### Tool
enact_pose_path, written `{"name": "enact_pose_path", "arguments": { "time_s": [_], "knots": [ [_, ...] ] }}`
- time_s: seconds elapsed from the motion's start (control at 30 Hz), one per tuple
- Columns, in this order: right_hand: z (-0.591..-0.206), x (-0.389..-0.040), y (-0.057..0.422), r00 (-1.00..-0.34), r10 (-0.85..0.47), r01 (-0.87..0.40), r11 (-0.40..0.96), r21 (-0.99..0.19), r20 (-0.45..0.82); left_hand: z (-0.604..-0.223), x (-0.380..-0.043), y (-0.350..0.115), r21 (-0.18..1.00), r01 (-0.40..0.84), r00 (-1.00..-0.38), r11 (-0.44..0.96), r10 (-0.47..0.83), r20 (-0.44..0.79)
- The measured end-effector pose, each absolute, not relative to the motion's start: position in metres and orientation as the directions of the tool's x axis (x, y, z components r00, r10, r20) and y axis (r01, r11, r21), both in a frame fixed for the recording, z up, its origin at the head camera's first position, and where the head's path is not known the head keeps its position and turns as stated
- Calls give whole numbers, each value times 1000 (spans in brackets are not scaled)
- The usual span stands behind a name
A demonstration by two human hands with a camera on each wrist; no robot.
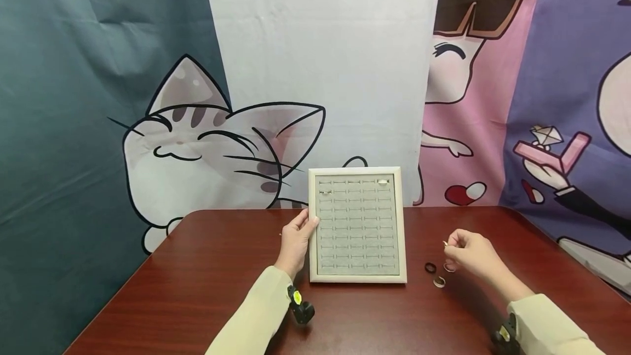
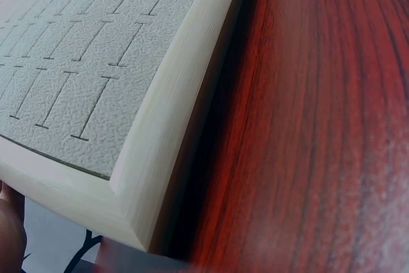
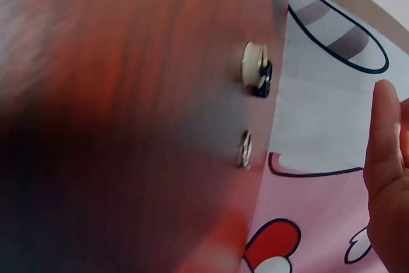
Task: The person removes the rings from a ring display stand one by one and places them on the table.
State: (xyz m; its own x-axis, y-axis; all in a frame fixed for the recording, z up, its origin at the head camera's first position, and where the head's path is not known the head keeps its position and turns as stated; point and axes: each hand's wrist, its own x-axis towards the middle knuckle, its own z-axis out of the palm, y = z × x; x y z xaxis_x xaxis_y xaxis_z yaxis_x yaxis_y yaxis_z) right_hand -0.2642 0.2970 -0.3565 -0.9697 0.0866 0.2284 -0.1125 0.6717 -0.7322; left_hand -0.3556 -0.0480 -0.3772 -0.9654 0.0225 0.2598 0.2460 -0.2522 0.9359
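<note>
A ring display board (image 1: pixel 357 234), grey-padded with rows of slits in a pale frame, stands tilted up on the table. Gripping its left edge is my left hand (image 1: pixel 294 242), thumb on the front; only a bit of that hand (image 2: pixel 9 234) shows in the left wrist view. One ring (image 1: pixel 383 182) sits in the top row at right, another ring (image 1: pixel 325 193) in the second row at left. My right hand (image 1: pixel 470 253) pinches a small ring (image 1: pixel 445 244) over the table. Below lie a black ring (image 1: pixel 430 268), a pale wide ring (image 1: pixel 439 282) and a thin silver ring (image 3: pixel 246 149).
The dark red wooden table (image 1: pixel 222 278) carries everything. Behind its far edge hangs a cartoon-printed cloth (image 1: pixel 320 43) with a cat at left. A small black camera (image 1: pixel 300 305) is strapped to the left wrist, near the board's lower left corner.
</note>
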Motion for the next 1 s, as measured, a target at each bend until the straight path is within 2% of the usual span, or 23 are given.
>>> {"name": "enact_pose_path", "arguments": {
  "time_s": [0.23, 0.43, 1.0],
  "knots": [
    [-366, -260, 309, -992, 59, -54, 584, -810, 108, -378, -357, -50, 931, 271, -959, -243, 16, 283],
    [-373, -258, 320, -998, -67, -31, 554, -832, -7, -376, -356, -50, 933, 257, -962, -252, 23, 271],
    [-385, -255, 336, -985, -136, 8, 570, -822, -104, -376, -355, -47, 938, 240, -967, -252, 19, 252]
  ]
}}
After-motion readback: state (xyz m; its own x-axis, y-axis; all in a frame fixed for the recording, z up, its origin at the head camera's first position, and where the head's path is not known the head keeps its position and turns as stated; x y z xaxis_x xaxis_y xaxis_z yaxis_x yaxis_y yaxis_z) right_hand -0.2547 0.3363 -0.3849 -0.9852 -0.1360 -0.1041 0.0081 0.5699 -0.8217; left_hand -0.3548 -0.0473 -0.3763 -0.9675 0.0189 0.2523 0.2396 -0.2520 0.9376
